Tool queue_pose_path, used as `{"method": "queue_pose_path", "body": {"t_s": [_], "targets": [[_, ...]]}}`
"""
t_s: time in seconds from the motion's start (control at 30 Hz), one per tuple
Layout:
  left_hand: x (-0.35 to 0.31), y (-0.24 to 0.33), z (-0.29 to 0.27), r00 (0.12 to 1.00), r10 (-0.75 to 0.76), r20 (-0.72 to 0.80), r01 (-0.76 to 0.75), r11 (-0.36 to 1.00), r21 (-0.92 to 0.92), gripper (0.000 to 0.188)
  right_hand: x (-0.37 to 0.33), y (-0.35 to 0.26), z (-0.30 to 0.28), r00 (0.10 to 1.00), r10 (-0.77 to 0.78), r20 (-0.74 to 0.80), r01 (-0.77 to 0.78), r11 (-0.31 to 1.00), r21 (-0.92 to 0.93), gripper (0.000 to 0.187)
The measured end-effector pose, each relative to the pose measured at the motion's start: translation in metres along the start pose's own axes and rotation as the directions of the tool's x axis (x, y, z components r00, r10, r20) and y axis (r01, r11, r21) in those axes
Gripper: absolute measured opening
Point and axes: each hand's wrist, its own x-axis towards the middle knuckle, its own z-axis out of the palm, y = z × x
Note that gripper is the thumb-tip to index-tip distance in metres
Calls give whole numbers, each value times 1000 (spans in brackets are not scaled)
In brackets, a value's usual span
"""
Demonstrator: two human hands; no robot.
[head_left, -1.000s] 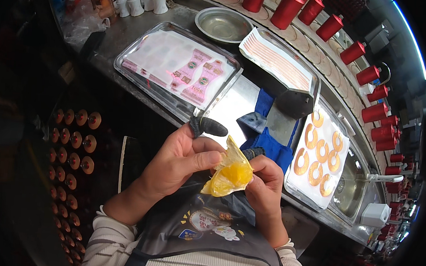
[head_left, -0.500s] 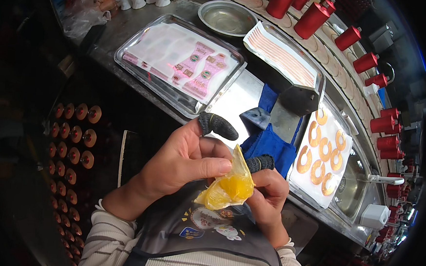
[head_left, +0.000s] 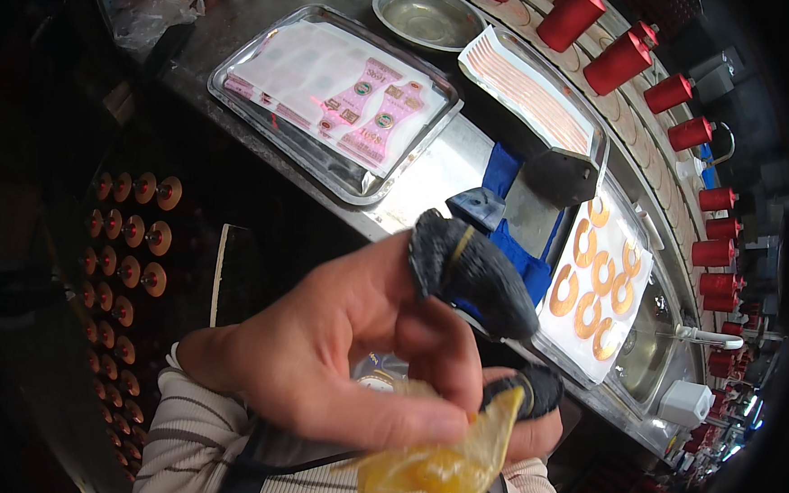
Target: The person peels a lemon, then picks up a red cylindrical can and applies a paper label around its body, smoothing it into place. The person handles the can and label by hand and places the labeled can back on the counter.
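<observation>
Close to the camera is a piece of orange (head_left: 435, 473), with yellow flesh and a pale skin or pith flap standing up on its right side; it is blurred. My left hand (head_left: 333, 360) pinches thumb against fingers at its upper edge, where a tiny orange bit shows at the thumb tip. A dark ribbed finger cot with a thin yellowish band covers its index finger. Behind the fruit, my right hand (head_left: 537, 427) grips it from the other side, mostly hidden, wearing a similar dark finger cot.
Across the counter lie a metal tray (head_left: 362, 190) of pink-printed sheets, a round metal bowl (head_left: 377, 15), a striped sheet (head_left: 526, 87), a blue cloth (head_left: 503, 167) by a metal fixture, and a white sheet (head_left: 549, 301) with golden rings. Red cylinders (head_left: 618, 61) line the conveyor; a sink (head_left: 626, 369) is at right.
Both hands and the piece of orange have come up nearer to the camera and lower in the picture. My left hand has shifted right, now covering more of my right hand.
</observation>
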Motion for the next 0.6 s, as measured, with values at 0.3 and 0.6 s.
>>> {"method": "queue_pose_path", "body": {"t_s": [0.3, 0.6], "targets": [[-1, -12, 19, 914, 197, 354, -163, 979, -125, 55, 12, 4, 4, 823, -568, 5, 535, 773, -341, 34], [4, -7, 22, 893, 253, 372, -239, 967, -84, 59, 16, 6, 3, 751, -658, -55, 562, 681, -469, 31]]}}
